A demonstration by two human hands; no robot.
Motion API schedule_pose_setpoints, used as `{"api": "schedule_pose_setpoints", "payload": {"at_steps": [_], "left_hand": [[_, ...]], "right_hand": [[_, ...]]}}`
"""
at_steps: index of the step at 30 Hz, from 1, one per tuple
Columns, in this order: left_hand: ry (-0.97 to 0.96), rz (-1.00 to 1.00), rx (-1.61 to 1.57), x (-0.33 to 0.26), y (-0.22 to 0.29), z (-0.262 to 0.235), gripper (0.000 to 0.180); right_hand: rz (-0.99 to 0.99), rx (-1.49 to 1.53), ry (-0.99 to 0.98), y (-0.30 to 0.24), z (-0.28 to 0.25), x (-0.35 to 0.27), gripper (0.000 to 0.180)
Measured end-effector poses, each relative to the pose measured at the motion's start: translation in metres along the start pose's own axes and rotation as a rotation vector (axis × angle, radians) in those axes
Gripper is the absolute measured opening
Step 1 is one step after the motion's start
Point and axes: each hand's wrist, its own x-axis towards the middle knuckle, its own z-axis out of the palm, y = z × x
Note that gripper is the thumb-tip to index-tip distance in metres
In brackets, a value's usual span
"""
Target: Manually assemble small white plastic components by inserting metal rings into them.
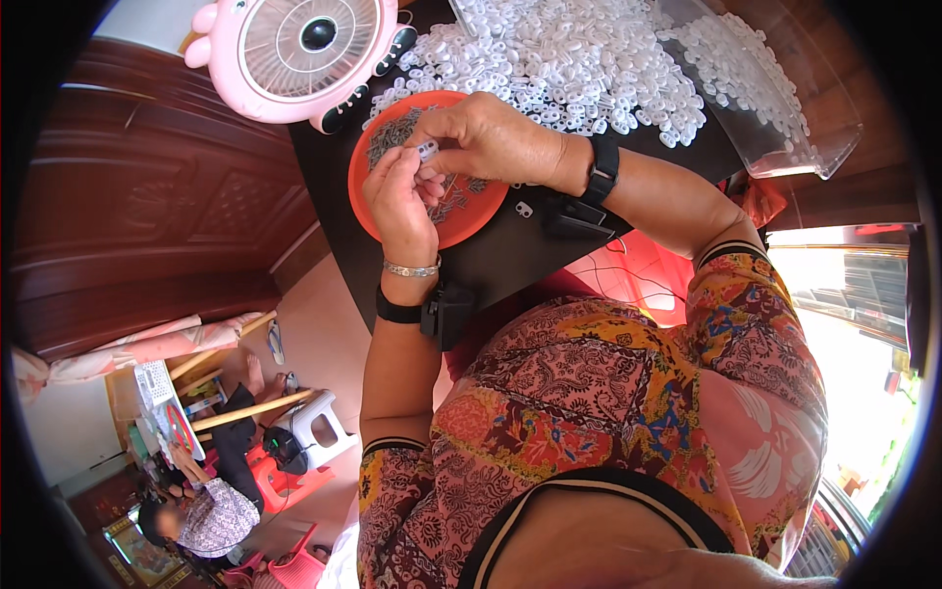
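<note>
My right hand [491, 137] and my left hand [400, 201] meet over an orange round dish [471, 221] on a black table. Between the fingertips of both hands is a small white plastic piece [428, 149]. The dish holds several small grey metal parts [391, 131], partly hidden by my hands. Behind the dish lies a big heap of the same white plastic pieces [559, 59]. One loose white piece [524, 209] lies on the table beside the dish. Both wrists wear black bands; the left also has a silver bracelet.
A pink desk fan [299, 54] stands at the table's far left. A clear plastic tray [785, 108] with more white pieces sits at the far right. Dark wooden door at left. Another person sits on the floor at lower left [211, 510] near red stools.
</note>
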Motion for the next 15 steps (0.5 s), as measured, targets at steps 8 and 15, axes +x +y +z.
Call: {"api": "schedule_pose_setpoints", "payload": {"at_steps": [8, 15], "left_hand": [[0.040, 0.020, -0.006, -0.003, -0.004, 0.002, 0.016], [0.020, 0.057, 0.032, -0.003, 0.002, 0.000, 0.020]], "right_hand": [[0.004, 0.045, 0.020, -0.003, -0.001, 0.000, 0.012], [-0.142, -0.122, 0.130, -0.004, -0.012, 0.003, 0.020]]}}
